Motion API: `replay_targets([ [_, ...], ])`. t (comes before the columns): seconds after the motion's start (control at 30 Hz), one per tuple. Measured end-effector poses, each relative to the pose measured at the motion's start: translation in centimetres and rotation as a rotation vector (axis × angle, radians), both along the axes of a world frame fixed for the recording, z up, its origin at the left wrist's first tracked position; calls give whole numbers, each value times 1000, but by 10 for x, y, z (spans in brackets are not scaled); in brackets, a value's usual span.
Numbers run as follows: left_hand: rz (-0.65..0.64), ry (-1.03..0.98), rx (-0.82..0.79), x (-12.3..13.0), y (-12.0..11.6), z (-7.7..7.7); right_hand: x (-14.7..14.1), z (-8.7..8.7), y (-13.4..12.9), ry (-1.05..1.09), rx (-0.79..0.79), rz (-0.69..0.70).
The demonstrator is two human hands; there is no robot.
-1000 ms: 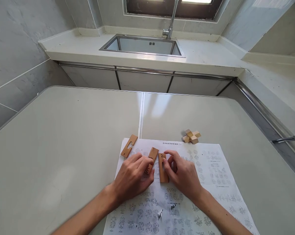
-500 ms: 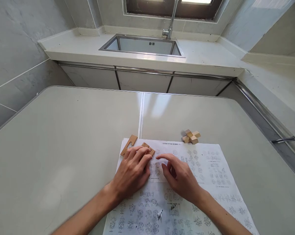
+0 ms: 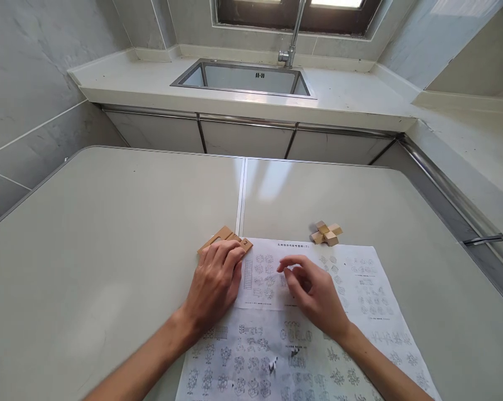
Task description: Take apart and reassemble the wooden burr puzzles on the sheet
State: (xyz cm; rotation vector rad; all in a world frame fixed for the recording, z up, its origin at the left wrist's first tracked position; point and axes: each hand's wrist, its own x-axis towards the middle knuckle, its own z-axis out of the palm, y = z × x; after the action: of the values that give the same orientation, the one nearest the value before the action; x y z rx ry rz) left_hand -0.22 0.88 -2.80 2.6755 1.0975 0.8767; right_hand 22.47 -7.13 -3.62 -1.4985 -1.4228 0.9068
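We see the left hand [image 3: 213,281] cupped over numbered wooden puzzle pieces [image 3: 246,245] at the top-left corner of a printed diagram sheet [image 3: 313,359], its grip unclear; the right hand [image 3: 312,287], loosely curled, hangs apart

Hands: two, one left hand [image 3: 215,273], one right hand [image 3: 313,292]. Forearms: two. Flat wooden pieces [image 3: 246,244]: at least two showing, exact total hidden under fingers. Readable numerals on those: one, a "2". Wooden cross [image 3: 326,233]: one; its separate sticks too small to count surely. Paper sheet [image 3: 351,312]: one. Printed drawings: dozens, too small for a proper count. Torn-looking spots [image 3: 273,365] on it: two clear ones. Table [image 3: 109,223]: one, two halves, one seam [image 3: 241,195]. Sink [image 3: 234,75]: one. Faucet [image 3: 291,53]: one. Window [image 3: 272,16]: one. Front panels [image 3: 247,136] below the sink: three.
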Motion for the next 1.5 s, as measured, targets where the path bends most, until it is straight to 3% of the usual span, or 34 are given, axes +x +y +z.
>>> replay_targets([
  [0.1, -105, -64, 14, 0, -2, 2, 3, 6, 3, 237, -80, -120],
  [0.27, -243, -74, 5, 1, -9, 3, 8, 9, 7, 408, -14, -328],
  [0.53, -361, -64, -25, 4, -11, 4, 25, 4, 14, 705, -61, -426],
  [0.83, -439, -36, -45, 2, -9, 1, 32, 3, 22, 822, -63, -436],
  [1.03, -435, -32, -35, 3, -9, 2, 28, 10, 20, 963, -119, -321],
  [1.3, -344, -87, -71, 3, -9, 2, 10, 10, 11, 915, -291, -28],
  [1.5, -219, -273, -351, 7, -11, 8, 0, 13, 6, 963, -381, 123],
])
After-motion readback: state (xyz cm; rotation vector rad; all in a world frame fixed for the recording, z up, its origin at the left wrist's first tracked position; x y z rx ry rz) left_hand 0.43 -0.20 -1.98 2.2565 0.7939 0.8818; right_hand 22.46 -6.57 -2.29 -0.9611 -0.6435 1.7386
